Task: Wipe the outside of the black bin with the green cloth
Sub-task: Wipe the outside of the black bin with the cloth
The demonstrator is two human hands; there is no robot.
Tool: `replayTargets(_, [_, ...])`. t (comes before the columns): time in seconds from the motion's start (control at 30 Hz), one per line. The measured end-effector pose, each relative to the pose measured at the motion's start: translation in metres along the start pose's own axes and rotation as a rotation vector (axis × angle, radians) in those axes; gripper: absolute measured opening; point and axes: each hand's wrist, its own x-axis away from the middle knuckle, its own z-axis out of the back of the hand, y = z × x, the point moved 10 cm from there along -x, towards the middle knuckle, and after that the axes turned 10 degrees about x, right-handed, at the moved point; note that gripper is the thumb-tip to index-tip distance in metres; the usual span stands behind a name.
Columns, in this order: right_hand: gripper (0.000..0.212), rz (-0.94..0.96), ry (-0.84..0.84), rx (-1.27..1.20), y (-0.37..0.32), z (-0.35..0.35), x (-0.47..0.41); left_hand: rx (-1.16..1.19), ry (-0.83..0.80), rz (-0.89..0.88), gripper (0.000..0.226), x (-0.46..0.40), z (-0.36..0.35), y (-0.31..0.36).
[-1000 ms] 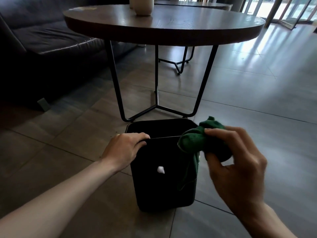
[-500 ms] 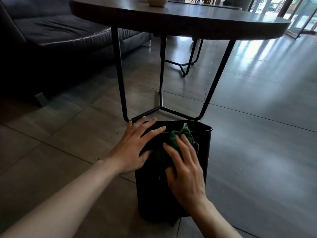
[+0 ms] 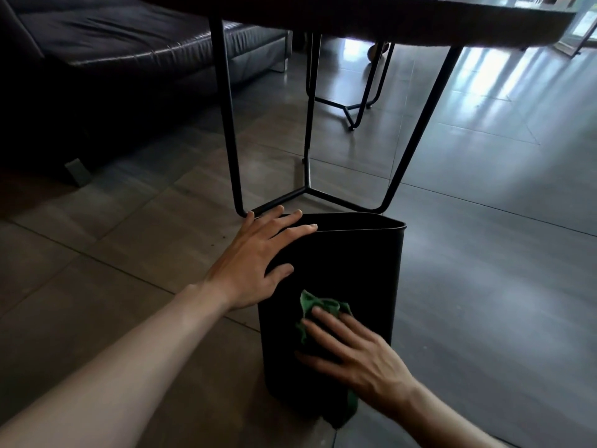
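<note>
Tipping is the thing that could be going wrong here: the left hand [image 3: 255, 253], fingers spread flat, is resting on the top left corner of the black bin [image 3: 352, 263] in the lower middle of the frame, and a hard push from the right hand [image 3: 352, 347], fingers straight and pressing the green cloth [image 3: 319, 308] on the near side low down, could be sliding the light bin away. Table legs [image 3: 226, 124] are standing just behind the rim, a dark sofa [image 3: 113, 43] is filling the upper left, and the bare floor [image 3: 500, 253] on the right is giving the most room.

Lounge or lobby: dark leather sofa [image 3: 106, 53], round metal-legged table [image 3: 371, 24], glossy tiled floor [image 3: 484, 189].
</note>
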Motion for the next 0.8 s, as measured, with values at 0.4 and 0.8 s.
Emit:
replayTargets(0.4, [0.06, -0.208, 0.071, -0.088, 0.001, 0.001, -0.021, 0.01, -0.009, 0.026, 0.075, 0.002, 0.001, 0.001])
replayTargets(0.8, [0.044, -0.367, 0.171, -0.125, 0.099, 0.03, -0.029, 0.026, 0.005, 0.02, 0.075, 0.004, 0.002, 0.005])
